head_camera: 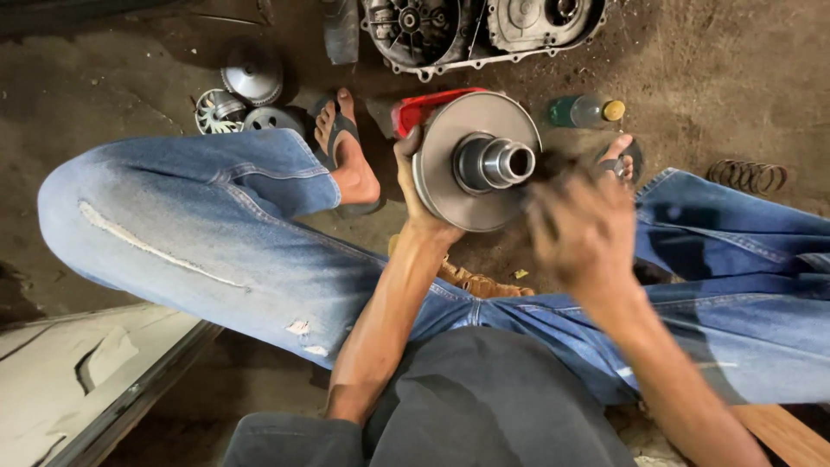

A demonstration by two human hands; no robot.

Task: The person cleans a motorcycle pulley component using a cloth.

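My left hand (pixel 413 183) grips the rim of a round grey metal pulley disc (pixel 471 130) with a shiny hollow hub (pixel 497 163) sticking out toward me. I hold it up between my knees, above the dirt floor. My right hand (pixel 581 227) is blurred with motion just right of the hub, fingers curled; whether it holds anything I cannot make out. A red object (pixel 424 105) shows behind the disc's upper left edge.
An open engine casing (pixel 471 30) lies on the floor ahead. Several metal pulley parts (pixel 242 95) sit at the upper left, a green bottle with a yellow cap (pixel 588 111) and a coil spring (pixel 748 175) at the right. My feet wear sandals (pixel 346 156).
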